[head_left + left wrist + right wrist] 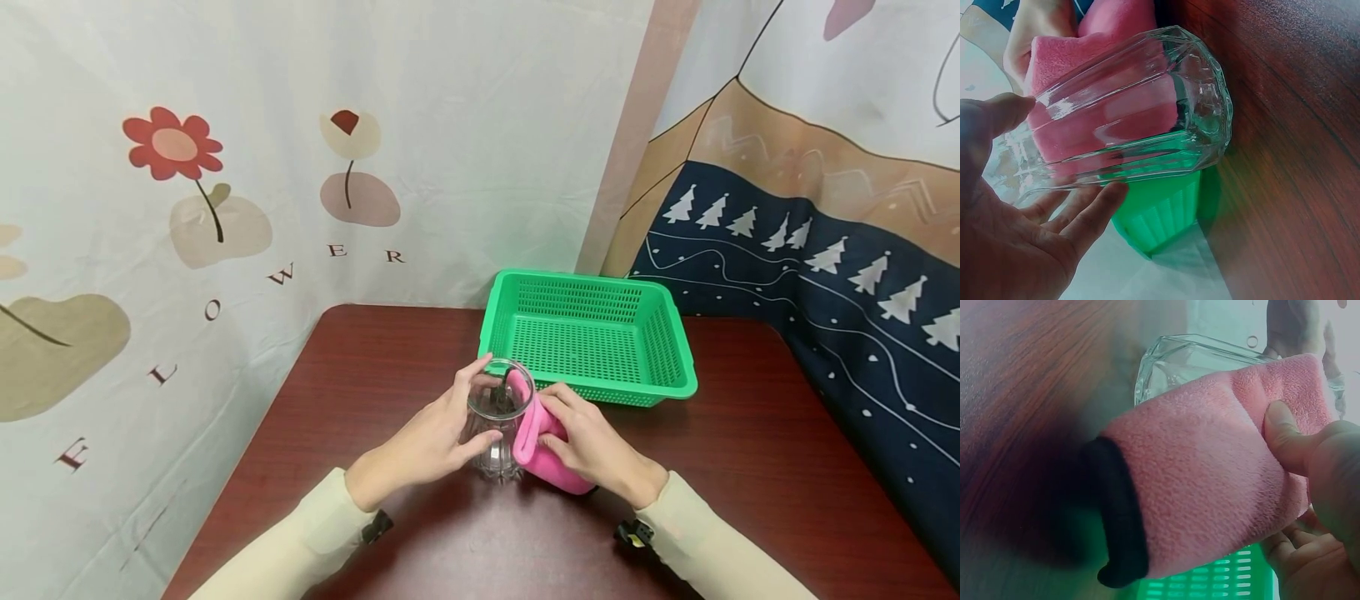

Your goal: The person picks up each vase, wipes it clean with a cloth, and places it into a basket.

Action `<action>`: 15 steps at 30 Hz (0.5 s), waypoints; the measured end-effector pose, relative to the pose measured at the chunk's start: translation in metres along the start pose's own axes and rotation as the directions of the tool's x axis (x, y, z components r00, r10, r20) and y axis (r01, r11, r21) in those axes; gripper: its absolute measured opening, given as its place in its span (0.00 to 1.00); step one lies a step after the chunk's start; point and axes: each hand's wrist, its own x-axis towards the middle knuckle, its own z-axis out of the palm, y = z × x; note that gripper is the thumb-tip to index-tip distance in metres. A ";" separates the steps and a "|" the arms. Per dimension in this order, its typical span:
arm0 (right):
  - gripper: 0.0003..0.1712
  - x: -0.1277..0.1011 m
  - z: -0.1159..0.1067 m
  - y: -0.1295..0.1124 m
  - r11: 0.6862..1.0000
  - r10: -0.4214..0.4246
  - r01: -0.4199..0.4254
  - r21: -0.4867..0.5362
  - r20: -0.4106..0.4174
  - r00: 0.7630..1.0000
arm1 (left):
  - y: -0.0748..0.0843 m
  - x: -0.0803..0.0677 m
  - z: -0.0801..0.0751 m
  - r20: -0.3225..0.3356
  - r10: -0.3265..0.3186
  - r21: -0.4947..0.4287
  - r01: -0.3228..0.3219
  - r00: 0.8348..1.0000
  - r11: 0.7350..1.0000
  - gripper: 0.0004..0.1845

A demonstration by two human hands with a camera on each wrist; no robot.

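A clear fluted glass vase (497,458) stands near the middle of the table, its round mouth facing up. My left hand (427,437) holds it near the rim, thumb on the near side and fingers round the far side. In the left wrist view the vase's ribbed wall (1104,94) shows pink through it. My right hand (600,442) grips a folded pink cloth (555,471) against the vase's right side. The right wrist view shows the thumb pressing the fleecy cloth (1191,475) and a black edging (1121,512) along one end.
Just behind the hands, a green plastic basket (675,390) with slotted walls sits at the back of the dark red wooden table (360,367). Printed curtains (480,150) hang behind the table and along its right side.
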 end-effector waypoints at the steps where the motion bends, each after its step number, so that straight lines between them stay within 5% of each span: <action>1: 0.30 0.000 0.001 0.001 1.000 0.002 -0.002 -0.003 0.003 1.000 | 0.000 0.000 0.000 0.000 -0.001 -0.001 0.001 1.000 1.000 0.58; 15: 0.28 -0.009 0.019 0.028 0.996 -0.090 0.091 0.024 -0.040 0.995 | -0.001 0.000 0.001 -0.001 -0.009 0.000 0.009 1.000 1.000 0.58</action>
